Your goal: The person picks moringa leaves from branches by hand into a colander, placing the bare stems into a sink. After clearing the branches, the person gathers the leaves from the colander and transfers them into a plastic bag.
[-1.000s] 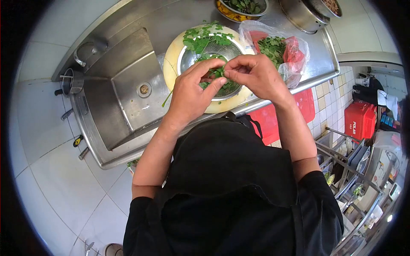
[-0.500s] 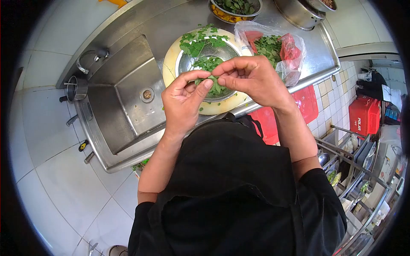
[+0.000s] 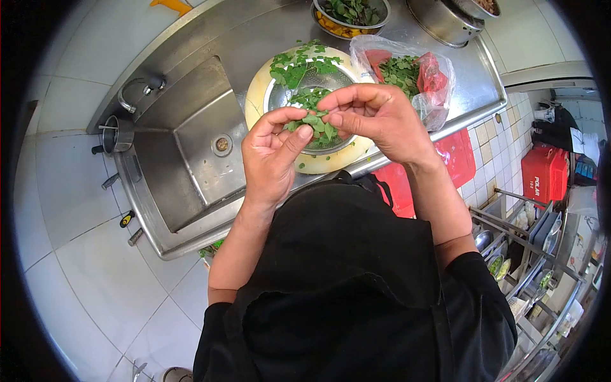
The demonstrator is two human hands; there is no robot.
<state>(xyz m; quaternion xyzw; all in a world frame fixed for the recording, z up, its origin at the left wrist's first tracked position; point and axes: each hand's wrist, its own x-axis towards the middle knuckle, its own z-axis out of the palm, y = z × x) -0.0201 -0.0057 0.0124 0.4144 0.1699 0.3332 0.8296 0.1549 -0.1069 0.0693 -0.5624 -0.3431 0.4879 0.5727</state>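
Note:
Small green leaves (image 3: 323, 125) are pinched between my two hands, above a metal colander (image 3: 331, 80). My left hand (image 3: 272, 153) holds them from the left, thumb and fingers closed in. My right hand (image 3: 382, 121) grips the same sprig from the right with thumb and forefinger. The colander rests on a round pale board (image 3: 258, 86). A leafy stem (image 3: 293, 73) lies across the colander's far left rim, and more loose leaves (image 3: 309, 97) are inside it. To the right is an open plastic bag (image 3: 439, 108) with green leaves in it.
A steel sink basin (image 3: 197, 146) with a faucet (image 3: 127, 99) is at the left. Behind the board stand bowls with leaves and yellow pieces (image 3: 344, 27) and a metal pot (image 3: 439, 22). A red container (image 3: 544, 173) and metal shelving (image 3: 528, 235) are at the right.
My thumbs and fingertips have moved slightly apart, and more of the held leaves shows between them. The view has shifted slightly.

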